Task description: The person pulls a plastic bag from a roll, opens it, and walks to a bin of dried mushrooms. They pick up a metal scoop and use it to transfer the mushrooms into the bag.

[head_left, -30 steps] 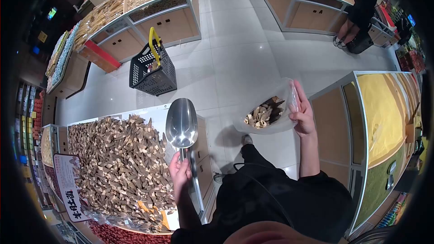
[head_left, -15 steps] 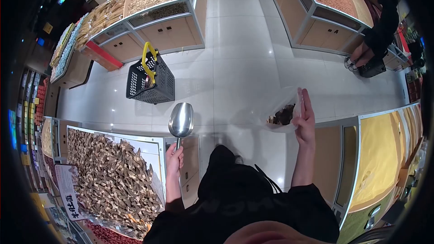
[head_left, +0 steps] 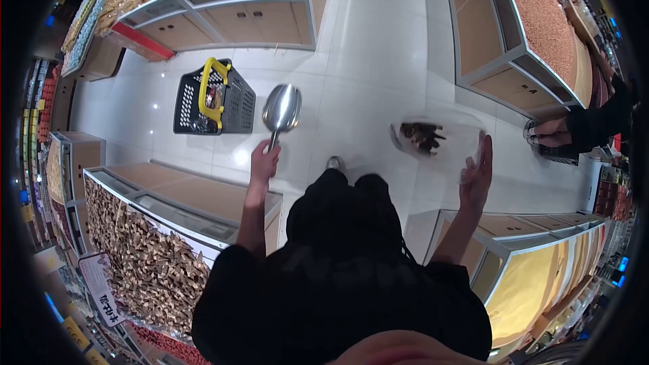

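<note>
In the head view my left hand [head_left: 265, 160] is closed around the handle of a shiny metal scoop [head_left: 282, 108]. The scoop points forward, and its bowl looks bare. A clear plastic bag [head_left: 465, 134] hangs out to the left from my right hand [head_left: 477, 176], whose fingers grip its edge, with some fingers stretched up. Dark brown dried pieces [head_left: 420, 137], resembling the dried mushrooms [head_left: 152, 257] heaped in the bin at lower left, lie in the bag's far end. Motion blurs the bag and my right fingers somewhat.
A black basket [head_left: 236, 105] with a yellow handle stands on the tiled floor [head_left: 368, 47] beyond the scoop. Display cabinets [head_left: 243, 23] stand ahead, and another bin [head_left: 524, 290] is at lower right. A person in black [head_left: 598, 122] is at the far right.
My view has shifted. The scoop has moved forward in my left hand's grip. My right hand has moved right, and the bag now stretches out sideways, swinging to the left.
</note>
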A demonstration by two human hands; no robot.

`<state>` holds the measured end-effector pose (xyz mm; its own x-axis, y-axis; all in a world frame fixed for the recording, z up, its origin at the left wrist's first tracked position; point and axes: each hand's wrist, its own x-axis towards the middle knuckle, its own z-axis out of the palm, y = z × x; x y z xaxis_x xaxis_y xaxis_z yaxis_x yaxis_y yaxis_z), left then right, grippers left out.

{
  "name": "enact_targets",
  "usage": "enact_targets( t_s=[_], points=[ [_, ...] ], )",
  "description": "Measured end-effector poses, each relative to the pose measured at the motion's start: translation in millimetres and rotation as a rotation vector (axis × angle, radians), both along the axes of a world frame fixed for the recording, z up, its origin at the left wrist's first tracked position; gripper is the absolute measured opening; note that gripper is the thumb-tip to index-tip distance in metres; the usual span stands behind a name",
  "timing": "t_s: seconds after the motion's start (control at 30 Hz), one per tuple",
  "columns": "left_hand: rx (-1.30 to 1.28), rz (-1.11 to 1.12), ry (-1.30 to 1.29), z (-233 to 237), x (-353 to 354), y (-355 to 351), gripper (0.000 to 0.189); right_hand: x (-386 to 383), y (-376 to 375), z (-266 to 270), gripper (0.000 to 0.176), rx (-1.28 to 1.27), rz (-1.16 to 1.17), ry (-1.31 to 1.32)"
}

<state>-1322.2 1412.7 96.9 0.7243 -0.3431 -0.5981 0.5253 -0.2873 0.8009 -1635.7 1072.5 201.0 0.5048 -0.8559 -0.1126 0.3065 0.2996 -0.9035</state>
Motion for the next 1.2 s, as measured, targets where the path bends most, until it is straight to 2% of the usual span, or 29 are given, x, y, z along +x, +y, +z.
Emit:
enact_targets(
  t_s=[0.13, 0.3, 0.47, 0.53, 0.63, 0.7, 0.8, 1.0, 1.03, 1.1, 1.2],
  points=[
    [-0.046, -0.177, -0.009, 14, 64, -133, 0.017, 58, -69, 17, 0.097, -0.030, -0.068, 0.079],
    [-0.104, -0.319, -0.013, 6, 134, -286, 0.021, 132, -188, 9, 0.095, -0.116, -0.042, 0.079],
    [-0.094, -0.299, -0.032, 0, 190, -413, 0.019, 202, -329, -15, 0.091, -0.048, 0.063, 0.150],
    [-0.070, -0.259, -0.026, -2, 213, -446, 0.019, 228, -391, -27, 0.085, -0.006, 0.107, 0.188],
    [0.137, -0.188, -0.048, 21, 245, -495, 0.023, 280, -474, -25, 0.084, 0.041, 0.103, 0.151],
    [0.084, -0.199, -0.036, 15, 274, -516, 0.028, 317, -528, -18, 0.083, 0.012, 0.145, 0.166],
    [0.094, -0.068, -0.037, 10, 319, -559, 0.026, 383, -602, -14, 0.082, -0.003, 0.147, 0.131],
    [-0.114, 0.032, -0.047, -16, 464, -688, 0.024, 514, -725, -9, 0.085, 0.004, 0.062, 0.136],
    [-0.165, -0.028, -0.059, -24, 501, -715, 0.023, 533, -746, -5, 0.085, 0.003, 0.052, 0.122],
    [-0.282, -0.025, -0.082, -21, 566, -781, 0.024, 568, -786, 3, 0.084, -0.043, 0.041, 0.104],
    [-0.281, -0.011, -0.189, -4, 664, -878, 0.027, 622, -839, 24, 0.084, -0.101, 0.024, 0.165]
  ],
)
